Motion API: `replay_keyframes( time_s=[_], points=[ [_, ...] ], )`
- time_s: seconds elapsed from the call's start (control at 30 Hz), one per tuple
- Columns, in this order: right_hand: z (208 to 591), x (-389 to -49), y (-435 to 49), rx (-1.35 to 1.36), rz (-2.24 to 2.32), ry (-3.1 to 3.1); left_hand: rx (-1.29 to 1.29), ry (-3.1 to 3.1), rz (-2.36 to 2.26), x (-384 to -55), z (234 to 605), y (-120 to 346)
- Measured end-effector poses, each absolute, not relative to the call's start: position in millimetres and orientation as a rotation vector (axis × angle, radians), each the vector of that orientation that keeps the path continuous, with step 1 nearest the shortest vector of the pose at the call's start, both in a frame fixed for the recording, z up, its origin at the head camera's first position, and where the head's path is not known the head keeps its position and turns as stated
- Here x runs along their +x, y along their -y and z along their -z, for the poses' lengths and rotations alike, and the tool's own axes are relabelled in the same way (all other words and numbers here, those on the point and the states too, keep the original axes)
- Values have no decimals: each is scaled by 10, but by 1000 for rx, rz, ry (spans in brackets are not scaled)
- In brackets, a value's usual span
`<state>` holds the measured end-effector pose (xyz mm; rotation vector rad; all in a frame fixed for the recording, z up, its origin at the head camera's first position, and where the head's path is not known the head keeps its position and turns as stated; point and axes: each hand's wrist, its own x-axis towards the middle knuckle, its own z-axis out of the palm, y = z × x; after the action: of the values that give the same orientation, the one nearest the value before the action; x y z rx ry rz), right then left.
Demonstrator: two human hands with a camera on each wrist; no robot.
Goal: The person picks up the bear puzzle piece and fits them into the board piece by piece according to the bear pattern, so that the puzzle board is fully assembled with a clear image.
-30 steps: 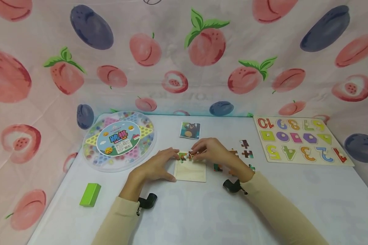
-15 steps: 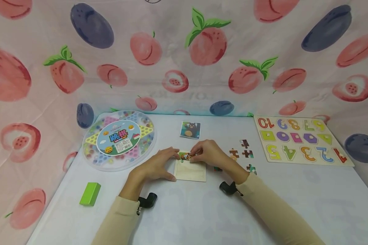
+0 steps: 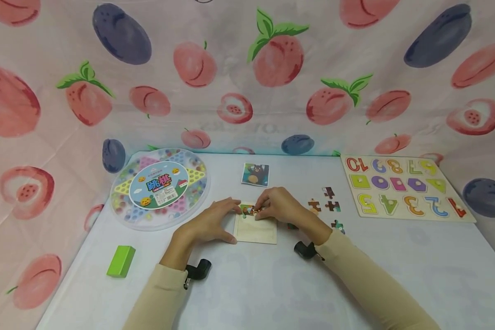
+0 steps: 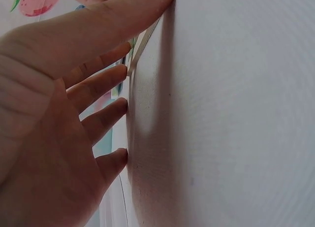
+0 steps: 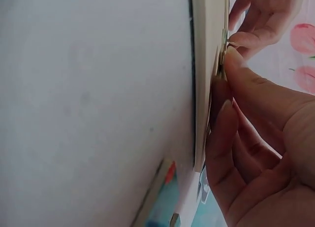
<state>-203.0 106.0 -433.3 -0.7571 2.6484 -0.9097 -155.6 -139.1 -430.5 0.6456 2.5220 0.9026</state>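
A shallow wooden puzzle tray [image 3: 256,233] lies mid-table, with a green-and-brown jigsaw piece [image 3: 245,208] in its far left corner. My left hand [image 3: 209,223] steadies the tray's left side, thumb and fingers spread; the left wrist view shows these extended fingers [image 4: 101,84] reaching the table surface. At the tray's far edge, my right hand [image 3: 281,207] pinches another small jigsaw piece [image 3: 253,211] beside the first one. Thumb and fingertips [image 5: 236,59] cover most of that piece in the right wrist view, close over the tray.
Several loose jigsaw pieces [image 3: 314,205] lie right of the tray, one partly hidden by the right forearm. Behind the tray is a bear picture card [image 3: 255,175]. A round Chinese checkers box [image 3: 161,189] and green block [image 3: 121,261] sit left, a number board [image 3: 406,188] right.
My right hand has shifted slightly left and settled lower with its piece, up against the corner piece. Loose pieces behind its wrist have come into view. My left hand stays put.
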Motion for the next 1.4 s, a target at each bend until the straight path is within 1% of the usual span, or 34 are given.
replay_keyframes(
  time_s=[0.17, 0.6, 1.4],
  points=[
    [4325, -2042, -1071, -793, 863, -2662, 666, -2523, -902, -1552, 4303, 1401],
    [4321, -2081, -1077, -765, 813, -2626, 681, -2516, -911, -1550, 4309, 1399],
    [4340, -2082, -1101, -780, 844, -2609, 693, -2520, -874, -1520, 4309, 1420]
  ],
)
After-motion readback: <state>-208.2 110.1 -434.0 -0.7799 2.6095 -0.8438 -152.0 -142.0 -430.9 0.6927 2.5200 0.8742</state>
